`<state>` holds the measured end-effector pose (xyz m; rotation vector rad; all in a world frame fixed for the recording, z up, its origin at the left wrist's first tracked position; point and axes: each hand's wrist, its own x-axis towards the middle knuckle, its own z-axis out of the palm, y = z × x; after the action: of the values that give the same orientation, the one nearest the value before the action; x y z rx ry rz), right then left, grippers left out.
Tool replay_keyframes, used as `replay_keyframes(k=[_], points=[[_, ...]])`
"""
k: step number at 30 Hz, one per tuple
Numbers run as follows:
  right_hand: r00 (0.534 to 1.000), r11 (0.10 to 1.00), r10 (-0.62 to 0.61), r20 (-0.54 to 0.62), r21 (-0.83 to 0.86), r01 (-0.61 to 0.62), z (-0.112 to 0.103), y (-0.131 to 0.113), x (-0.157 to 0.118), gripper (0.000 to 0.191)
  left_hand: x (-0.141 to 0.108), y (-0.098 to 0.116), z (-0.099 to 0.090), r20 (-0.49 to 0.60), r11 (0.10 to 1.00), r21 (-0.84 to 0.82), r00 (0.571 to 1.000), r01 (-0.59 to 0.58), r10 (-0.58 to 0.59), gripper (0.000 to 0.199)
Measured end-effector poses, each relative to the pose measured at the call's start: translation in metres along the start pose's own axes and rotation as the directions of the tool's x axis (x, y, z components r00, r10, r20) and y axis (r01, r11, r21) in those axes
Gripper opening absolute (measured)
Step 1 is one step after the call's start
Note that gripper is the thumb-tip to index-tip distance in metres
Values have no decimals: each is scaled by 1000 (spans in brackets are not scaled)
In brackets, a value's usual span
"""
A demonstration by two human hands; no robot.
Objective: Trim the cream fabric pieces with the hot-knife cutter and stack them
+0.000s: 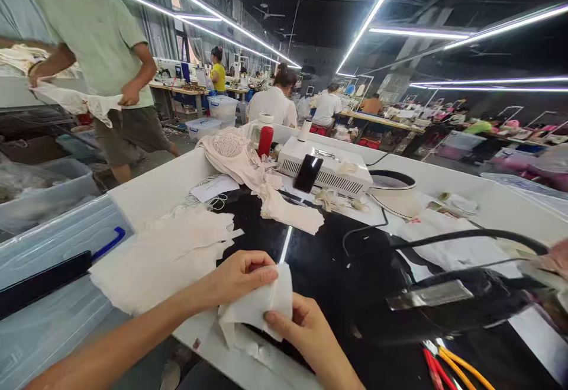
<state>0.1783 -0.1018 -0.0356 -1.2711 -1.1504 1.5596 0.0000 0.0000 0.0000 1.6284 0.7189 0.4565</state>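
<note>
White cloth (260, 308) held in two bare hands over the near edge of a black tabletop (323, 260).

The left hand (242, 274) pinches the cloth's upper edge between thumb and fingers; the right hand (306, 324) pinches its lower right side, thumb in front. The cloth is bent, one corner hanging toward the table's pale rim. Just left lies a pile of pale cloth pieces (160, 254); beyond the hands lies a beige strip (293, 213). Farther back, a phone (308, 173) leans against a white vented box (326, 168), near a red bottle (265, 138). Red handles (432, 369) and yellow handles (464, 366) lie at lower right. At left, a person in a pale green shirt (91, 41) holds white fabric (80, 99).
</note>
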Motion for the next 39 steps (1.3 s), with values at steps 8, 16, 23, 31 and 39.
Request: replay_keyframes(k=[8,16,23,31,39], points=[[999,998,31,30,-59,-29,4,0,-2,40,4,0,1,-25,1000,14,999,-26,26,33],[999,989,4,43,-146,3,5,-2,-3,29,7,-8,4,-72,999,-35,997,23,-26,30],[993,938,-114,1,-330,108,0,-2,2,25,18,-12,-2,-103,998,43,993,-53,57,32],[878,697,-425,-220,-698,162,-47,-9,30,31,26,5,-19,223,295,730,623,-616,750,26],[784,392,-577,-227,-920,22,-64,14,39,67,21,-56,14,399,117,789,648,-603,649,27]])
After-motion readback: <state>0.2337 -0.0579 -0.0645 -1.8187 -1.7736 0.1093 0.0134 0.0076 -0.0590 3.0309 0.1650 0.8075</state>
